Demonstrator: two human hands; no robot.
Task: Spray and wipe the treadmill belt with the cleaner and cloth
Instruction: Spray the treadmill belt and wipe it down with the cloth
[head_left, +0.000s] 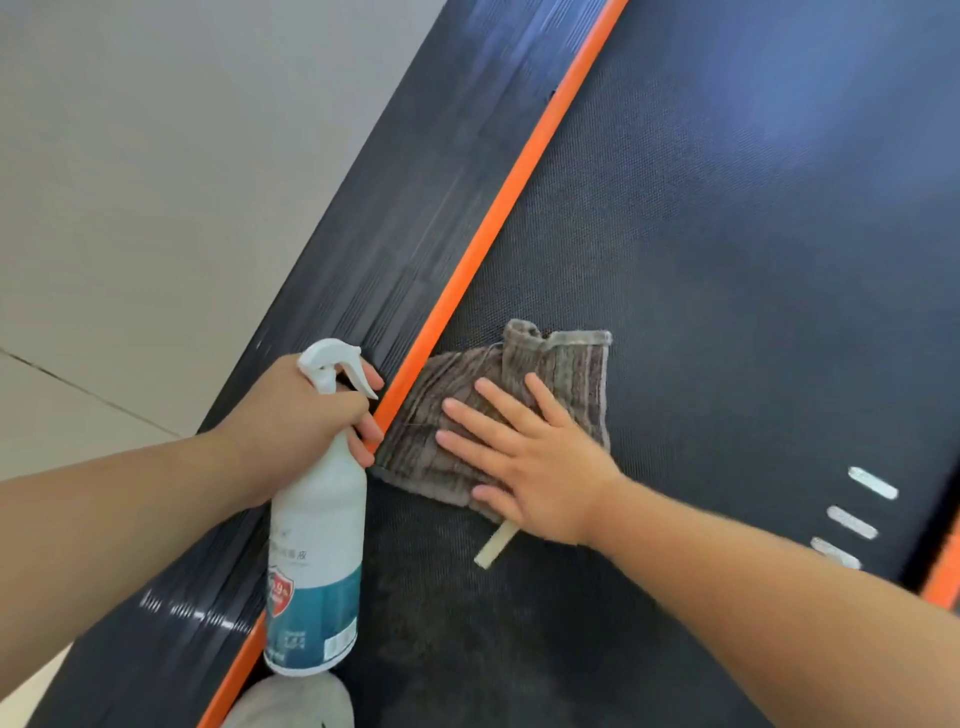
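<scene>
The dark textured treadmill belt (701, 260) runs diagonally across the head view. A brown-grey striped cloth (566, 364) lies on it against the left orange strip, a pale tag sticking out beneath it. My right hand (524, 457) presses flat on the cloth with fingers spread. My left hand (301, 415) grips the neck of a white spray bottle (317, 545) with a teal label, held upright over the belt's left edge, its nozzle pointing right. Below the cloth the belt looks darker and damp.
An orange strip (498, 218) separates the belt from the ribbed dark side rail (395, 244). Pale tiled floor (130, 182) lies to the left. White markings (857, 514) sit on the belt at right, beside another orange edge (943, 571). A light-clothed knee (296, 701) shows at the bottom.
</scene>
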